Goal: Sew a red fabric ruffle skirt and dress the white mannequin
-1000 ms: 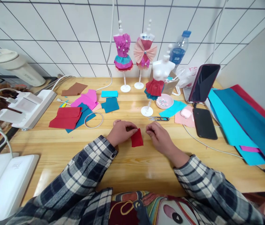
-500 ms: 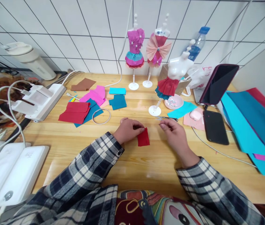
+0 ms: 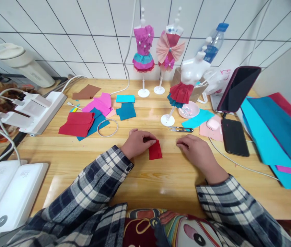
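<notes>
While the left hand (image 3: 138, 143) pinches the top corner of the red scrap (image 3: 155, 150), pinning it flat on the desk (image 3: 161, 185), the right hand (image 3: 196, 151) rests empty and loosely curled beside it, apart from the scrap. Snips (image 3: 181, 129) lie just beyond, within reach. Behind them stands a half-dressed mannequin (image 3: 186, 82).

Wooden table (image 3: 161, 185) carries paper pieces (image 3: 77, 123), scissors (image 3: 181, 129), phone (image 3: 234, 136).

Reds, pinks and teals on pale wood

Red folded paper (image 3: 155, 150) at centre; at ten o'clock a red stack (image 3: 77, 124) over teal, pink sheets (image 3: 98, 105); black-and-white plaid sleeves (image 3: 99, 181) at six; blue-capped bottle (image 3: 213, 42) at one.
</notes>
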### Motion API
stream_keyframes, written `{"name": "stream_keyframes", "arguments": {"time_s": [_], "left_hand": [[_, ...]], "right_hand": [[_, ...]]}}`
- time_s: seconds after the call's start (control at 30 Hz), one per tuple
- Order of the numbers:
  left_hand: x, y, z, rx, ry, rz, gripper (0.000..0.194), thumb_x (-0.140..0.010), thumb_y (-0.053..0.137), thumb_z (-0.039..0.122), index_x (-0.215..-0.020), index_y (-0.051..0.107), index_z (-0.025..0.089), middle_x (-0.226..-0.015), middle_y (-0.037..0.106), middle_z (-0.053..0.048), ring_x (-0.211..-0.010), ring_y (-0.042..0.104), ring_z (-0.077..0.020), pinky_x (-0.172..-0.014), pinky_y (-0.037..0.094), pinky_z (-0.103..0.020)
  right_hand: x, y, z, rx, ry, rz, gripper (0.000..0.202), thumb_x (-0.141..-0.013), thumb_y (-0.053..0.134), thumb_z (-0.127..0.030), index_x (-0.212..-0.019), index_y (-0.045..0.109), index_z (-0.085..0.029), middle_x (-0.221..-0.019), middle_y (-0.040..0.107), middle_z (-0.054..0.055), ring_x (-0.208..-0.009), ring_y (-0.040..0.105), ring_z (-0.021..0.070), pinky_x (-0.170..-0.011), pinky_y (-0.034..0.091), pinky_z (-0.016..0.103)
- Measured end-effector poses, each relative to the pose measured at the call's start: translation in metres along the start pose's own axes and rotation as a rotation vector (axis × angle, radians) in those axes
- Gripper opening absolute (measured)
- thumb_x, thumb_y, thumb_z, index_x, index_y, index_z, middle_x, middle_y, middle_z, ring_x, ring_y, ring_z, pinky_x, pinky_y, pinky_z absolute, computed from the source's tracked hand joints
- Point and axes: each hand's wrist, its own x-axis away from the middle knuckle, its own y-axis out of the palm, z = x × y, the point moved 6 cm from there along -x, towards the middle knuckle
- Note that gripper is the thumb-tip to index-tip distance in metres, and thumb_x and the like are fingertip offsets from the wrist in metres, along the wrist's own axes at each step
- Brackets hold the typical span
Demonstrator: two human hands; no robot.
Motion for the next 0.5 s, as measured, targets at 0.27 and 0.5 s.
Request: {"name": "stream_keyframes", "arguments": {"time_s": [0.27, 0.5], "left_hand": [[0.000, 0.001, 0.001, 0.001, -0.002, 0.002, 0.015, -0.082, 0.063, 0.036, -0.088, 0.075, 0.030, -0.091, 0.078, 0.003, -0.092, 0.067, -0.0212, -0.111, 0.019, -0.054], [0.001, 0.001, 0.008, -0.039, -0.013, -0.015, 0.015, -0.082, 0.062, 0.034, -0.086, 0.075, 0.028, -0.092, 0.078, 0.003, -0.095, 0.067, -0.0220, -0.112, 0.017, -0.054]], "right_hand": [[0.000, 0.005, -0.027, -0.052, -0.061, 0.034, 0.014, -0.092, 0.049, -0.014, -0.089, 0.061, -0.020, -0.090, 0.058, 0.006, -0.085, 0.058, 0.0206, -0.070, 0.044, 0.031], [-0.010, 0.008, -0.066, -0.251, -0.113, 0.162, 0.017, -0.096, 0.047, -0.021, -0.093, 0.064, -0.020, -0.090, 0.060, 0.007, -0.087, 0.057, 0.0206, -0.076, 0.045, 0.032]]}}
